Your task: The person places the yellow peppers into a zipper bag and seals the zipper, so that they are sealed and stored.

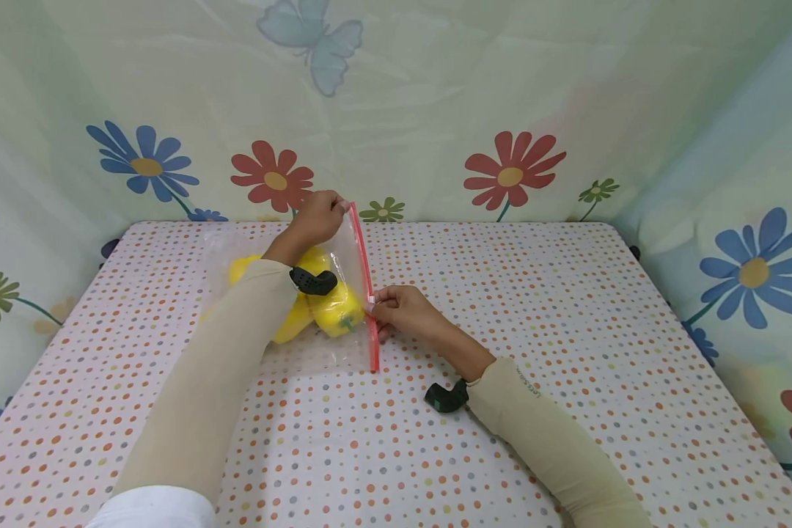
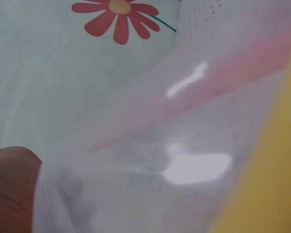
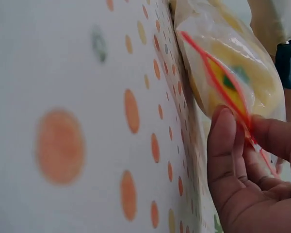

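Observation:
A clear zip bag (image 1: pixel 330 358) lies left of centre with its red zip strip (image 1: pixel 363 253) facing right. Yellow bell peppers (image 1: pixel 338 308) show through the plastic, one with a green stem. My left hand (image 1: pixel 320 217) pinches the bag's far corner, at the end of the strip. Partway along the zip, my right hand (image 1: pixel 405 314) holds the small white slider (image 3: pixel 255 145) between thumb and fingers. In the right wrist view the two red edges (image 3: pixel 203 56) stand apart on the near side of the slider. The left wrist view is mostly filled by blurred plastic (image 2: pixel 136 194).
A white dotted cloth (image 1: pixel 534 293) covers the table. Behind it hangs a flowered curtain (image 1: pixel 409 110), which continues along both sides. Black wrist devices (image 1: pixel 446 397) sit on both sleeves.

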`<state>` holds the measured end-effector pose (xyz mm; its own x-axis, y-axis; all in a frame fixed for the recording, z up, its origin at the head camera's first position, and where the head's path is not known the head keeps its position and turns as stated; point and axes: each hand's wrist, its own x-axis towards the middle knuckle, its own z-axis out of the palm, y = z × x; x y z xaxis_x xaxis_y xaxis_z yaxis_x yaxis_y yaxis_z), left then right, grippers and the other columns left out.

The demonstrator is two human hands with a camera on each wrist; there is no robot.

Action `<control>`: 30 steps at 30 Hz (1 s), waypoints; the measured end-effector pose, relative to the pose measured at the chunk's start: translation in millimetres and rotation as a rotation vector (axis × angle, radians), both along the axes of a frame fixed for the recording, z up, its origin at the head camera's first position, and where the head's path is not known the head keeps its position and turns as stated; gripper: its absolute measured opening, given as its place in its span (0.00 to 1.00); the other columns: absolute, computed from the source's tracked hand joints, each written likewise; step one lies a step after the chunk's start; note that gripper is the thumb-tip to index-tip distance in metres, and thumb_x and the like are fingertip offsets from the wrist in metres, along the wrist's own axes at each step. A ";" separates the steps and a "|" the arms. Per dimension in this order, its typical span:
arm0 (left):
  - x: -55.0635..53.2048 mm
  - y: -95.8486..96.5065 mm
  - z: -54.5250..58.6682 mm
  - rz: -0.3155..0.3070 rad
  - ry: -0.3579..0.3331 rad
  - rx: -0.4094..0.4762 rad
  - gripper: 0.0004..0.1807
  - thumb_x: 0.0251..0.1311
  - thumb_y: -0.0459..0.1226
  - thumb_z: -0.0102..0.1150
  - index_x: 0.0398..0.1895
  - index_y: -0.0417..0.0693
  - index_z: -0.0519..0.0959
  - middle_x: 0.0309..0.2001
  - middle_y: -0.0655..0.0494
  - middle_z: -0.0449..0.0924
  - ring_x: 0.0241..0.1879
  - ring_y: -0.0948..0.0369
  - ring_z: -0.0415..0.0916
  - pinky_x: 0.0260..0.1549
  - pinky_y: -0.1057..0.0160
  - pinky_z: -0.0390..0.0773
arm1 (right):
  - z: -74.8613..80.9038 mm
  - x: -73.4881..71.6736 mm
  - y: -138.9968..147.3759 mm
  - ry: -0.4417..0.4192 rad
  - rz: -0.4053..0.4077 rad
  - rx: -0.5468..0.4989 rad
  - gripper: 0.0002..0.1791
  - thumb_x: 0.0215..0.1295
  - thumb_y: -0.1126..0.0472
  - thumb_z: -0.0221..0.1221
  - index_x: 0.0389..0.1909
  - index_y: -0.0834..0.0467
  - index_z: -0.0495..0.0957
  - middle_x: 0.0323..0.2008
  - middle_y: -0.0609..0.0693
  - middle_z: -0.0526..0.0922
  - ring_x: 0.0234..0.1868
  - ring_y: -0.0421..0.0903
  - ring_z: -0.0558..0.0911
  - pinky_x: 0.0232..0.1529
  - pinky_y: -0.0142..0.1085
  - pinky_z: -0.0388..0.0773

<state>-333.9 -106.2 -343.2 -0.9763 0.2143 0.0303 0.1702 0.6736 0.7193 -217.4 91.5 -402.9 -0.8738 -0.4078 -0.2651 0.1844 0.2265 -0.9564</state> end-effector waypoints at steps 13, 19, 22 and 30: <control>-1.4 3.8 -3.5 -0.062 -0.013 0.000 0.16 0.75 0.39 0.42 0.52 0.36 0.74 0.40 0.44 0.72 0.37 0.51 0.68 0.39 0.58 0.71 | -3.4 -3.5 -2.4 -0.018 0.040 0.043 0.07 0.67 0.69 0.57 0.42 0.69 0.73 0.26 0.55 0.80 0.22 0.45 0.79 0.27 0.34 0.79; -1.0 2.0 -0.1 -0.051 0.004 -0.002 0.17 0.75 0.39 0.41 0.52 0.36 0.74 0.38 0.45 0.72 0.35 0.51 0.67 0.38 0.59 0.70 | -3.3 -3.0 -4.7 -0.004 0.044 -0.007 0.07 0.67 0.67 0.52 0.41 0.68 0.71 0.24 0.55 0.78 0.22 0.46 0.78 0.27 0.35 0.79; -0.9 0.5 2.0 -0.049 0.011 -0.002 0.17 0.76 0.39 0.40 0.51 0.36 0.74 0.37 0.45 0.72 0.34 0.51 0.66 0.38 0.58 0.70 | 0.0 -2.4 -5.0 0.007 0.049 0.001 0.08 0.69 0.65 0.52 0.42 0.67 0.72 0.25 0.55 0.78 0.23 0.46 0.78 0.27 0.35 0.79; -1.1 -0.4 3.2 -0.074 -0.004 -0.005 0.18 0.75 0.43 0.42 0.50 0.38 0.75 0.38 0.46 0.74 0.36 0.51 0.69 0.38 0.58 0.71 | -0.2 -5.5 -0.2 0.049 0.101 -0.008 0.11 0.74 0.63 0.48 0.42 0.68 0.73 0.26 0.57 0.78 0.24 0.48 0.79 0.29 0.38 0.80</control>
<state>-335.1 -106.6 -339.9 -0.9579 0.2859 0.0253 0.2167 0.6628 0.7168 -222.9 91.3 -403.1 -0.8399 -0.4966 -0.2191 0.1136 0.2338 -0.9656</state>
